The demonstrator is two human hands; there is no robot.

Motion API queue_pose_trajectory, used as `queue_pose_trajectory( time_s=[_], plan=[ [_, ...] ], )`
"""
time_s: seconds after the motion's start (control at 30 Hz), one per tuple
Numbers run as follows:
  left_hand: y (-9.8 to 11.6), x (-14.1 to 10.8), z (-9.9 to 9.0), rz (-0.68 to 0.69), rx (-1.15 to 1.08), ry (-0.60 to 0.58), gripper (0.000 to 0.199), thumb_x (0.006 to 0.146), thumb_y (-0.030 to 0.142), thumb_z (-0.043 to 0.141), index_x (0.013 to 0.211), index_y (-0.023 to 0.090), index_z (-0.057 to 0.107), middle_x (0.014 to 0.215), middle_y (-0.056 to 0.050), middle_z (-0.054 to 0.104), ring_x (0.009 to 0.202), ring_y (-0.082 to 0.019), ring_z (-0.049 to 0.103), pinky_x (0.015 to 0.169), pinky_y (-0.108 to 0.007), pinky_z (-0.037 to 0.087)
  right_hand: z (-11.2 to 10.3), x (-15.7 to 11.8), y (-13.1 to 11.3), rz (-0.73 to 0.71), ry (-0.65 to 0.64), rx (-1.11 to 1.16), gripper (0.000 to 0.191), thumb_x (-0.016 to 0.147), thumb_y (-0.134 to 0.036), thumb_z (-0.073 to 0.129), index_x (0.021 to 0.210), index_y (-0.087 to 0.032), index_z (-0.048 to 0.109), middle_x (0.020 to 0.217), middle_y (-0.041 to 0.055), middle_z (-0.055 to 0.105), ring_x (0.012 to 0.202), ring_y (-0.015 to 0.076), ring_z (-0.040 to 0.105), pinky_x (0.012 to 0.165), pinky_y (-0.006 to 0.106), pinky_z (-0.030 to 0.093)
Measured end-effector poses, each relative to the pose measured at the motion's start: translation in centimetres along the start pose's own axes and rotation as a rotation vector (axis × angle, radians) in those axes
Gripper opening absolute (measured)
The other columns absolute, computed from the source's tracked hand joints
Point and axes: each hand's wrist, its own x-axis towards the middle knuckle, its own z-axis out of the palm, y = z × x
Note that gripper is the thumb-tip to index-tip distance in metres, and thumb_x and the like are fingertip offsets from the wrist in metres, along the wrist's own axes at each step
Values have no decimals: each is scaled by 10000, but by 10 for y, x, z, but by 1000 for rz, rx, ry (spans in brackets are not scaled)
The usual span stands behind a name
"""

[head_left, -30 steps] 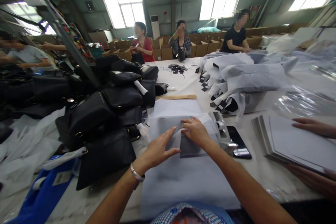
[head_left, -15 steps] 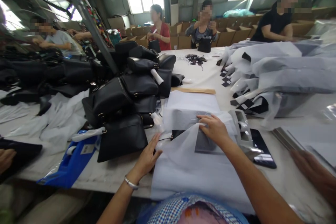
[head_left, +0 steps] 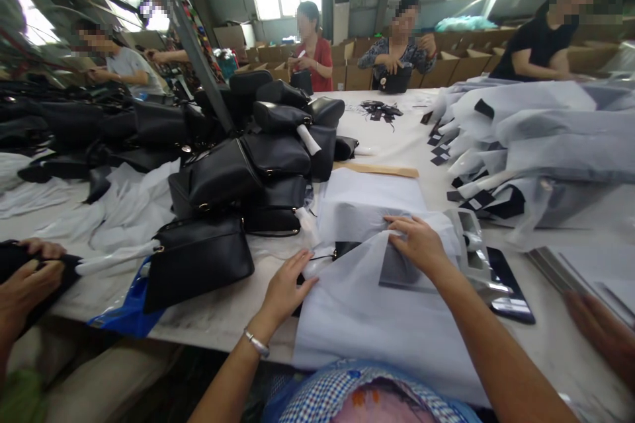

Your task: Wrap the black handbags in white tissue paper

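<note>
Black bags (head_left: 201,264) lie on the desk (head_left: 218,320). The left hand (head_left: 289,285) has an open grip, near a black thing (head_left: 348,250) partly under white paper (head_left: 347,297). The right hand (head_left: 421,248) touches the paper; I can't tell if its grip pinches. Black tags (head_left: 439,158) have marks too tiny to read.

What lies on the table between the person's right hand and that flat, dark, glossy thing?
In the head view, the edge of the white paper, then what looks like a grey tape dispenser, between right hand and flat dark thing.

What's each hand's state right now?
Left hand: open, at the left edge of the white paper.
Right hand: touching the white paper; grip cannot be told.
</note>
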Motion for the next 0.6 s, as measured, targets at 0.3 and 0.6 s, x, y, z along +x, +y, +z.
queue_pose_trajectory(
  time_s=[0.3,0.6],
  plan=[
    [-6,38,-1,98,228,9,428,900,104,527,1299,243,594,1321,-85,627,1270,-262,527,1112,-491,382,1,-2,-1,4,1,34,117,848,-245,552,808,-254,661,1216,2,703,1058,242,670,1041,511,413],
    [35,14,-11,233,197,-180,758,823,194,653,1500,279,324,1595,-110,301,1483,-304,227,1169,-613,222,0,0,-4,59,2,70,108,800,-190,585,783,-254,670,1194,6,714,1052,242,671,1055,521,400]
  ],
)
